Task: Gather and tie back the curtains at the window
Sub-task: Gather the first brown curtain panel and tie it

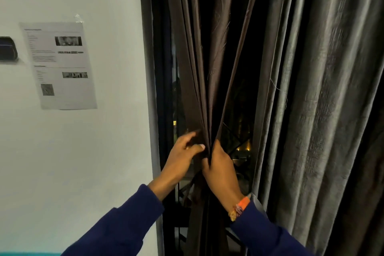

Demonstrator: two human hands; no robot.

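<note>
So both hands are on the thin brown curtain [199, 58], which hangs in the middle of the view in front of the dark window [241, 131] and is pulled in tight to a bunch at about 6 o'clock from the frame's centre. The right hand [220, 170] has its fingers wrapped round that gathered bunch from the 3 o'clock side, knuckles toward the camera, clamping the folds together. The left hand [182, 151] comes in from 9 o'clock: thumb pressed against the fabric, the other fingers curled round the back of the bunch (they're a bit motion-blurred, so exactly how far round they go I can't tell). The two hands are touching or all but touching at the pinch point.

Above the hands the brown folds fan out upward toward 12 o'clock. Over at 3 o'clock hangs a heavier grey curtain [322, 89], loose and ungathered, with its edge just beside the right wrist.

Both arms are in dark blue sleeves [124, 224], and there's an orange woven wristband [241, 208] on the right wrist. At 9 o'clock on the white wall [83, 162] a printed paper sheet [60, 66] is taped up, with a small dark device [7, 49] mounted at the far left edge.
</note>
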